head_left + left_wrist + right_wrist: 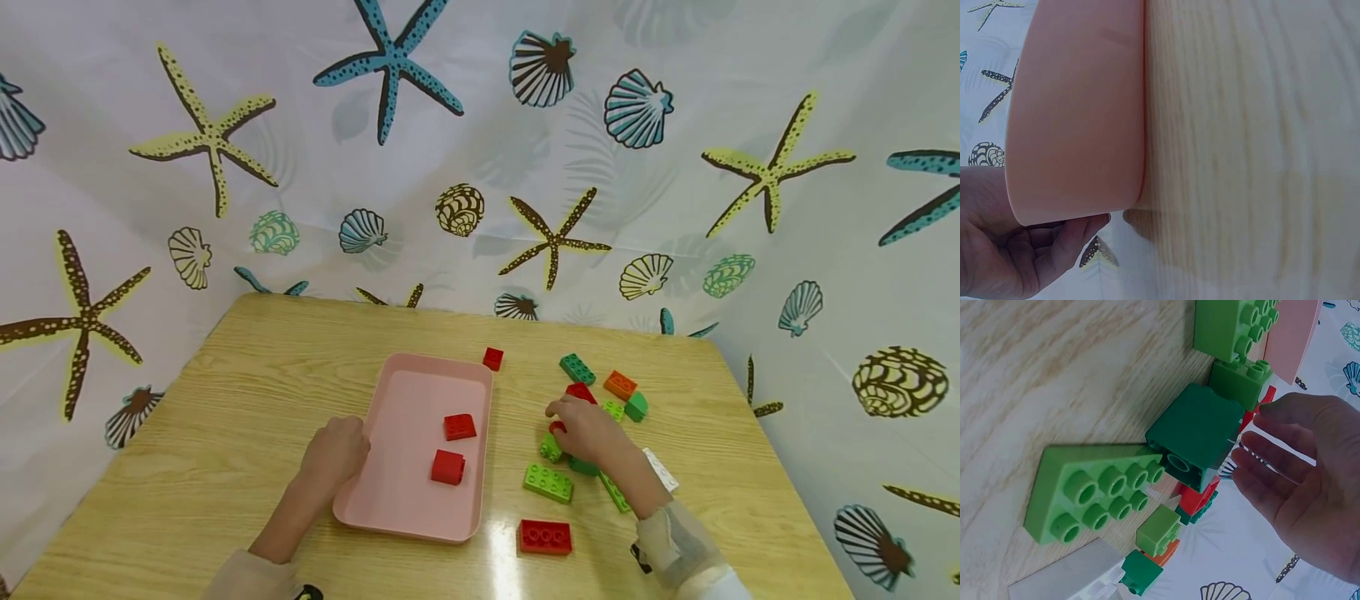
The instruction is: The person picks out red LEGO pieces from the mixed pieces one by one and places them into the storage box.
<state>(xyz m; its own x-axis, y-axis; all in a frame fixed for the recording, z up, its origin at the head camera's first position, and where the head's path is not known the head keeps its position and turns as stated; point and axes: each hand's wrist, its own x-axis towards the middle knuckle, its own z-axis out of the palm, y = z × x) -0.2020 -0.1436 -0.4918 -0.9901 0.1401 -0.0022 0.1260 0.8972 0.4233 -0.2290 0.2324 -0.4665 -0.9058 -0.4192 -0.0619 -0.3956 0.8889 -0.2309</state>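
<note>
My left hand grips the left side of the pink tray; in the left wrist view its fingers curl at the tray's wall. Inside the tray lie a red sloped brick and a red brick. Over the loose toy bricks to the right, my right hand pinches a small red brick between thumb and fingertips. Most of that brick is hidden. Beside these fingertips are a light green brick and a dark green brick.
Near the tray's right side lie a light green brick and a long red brick. Farther back are a red brick, a green brick and an orange brick. A white brick lies beyond my right forearm. A patterned cloth borders the table.
</note>
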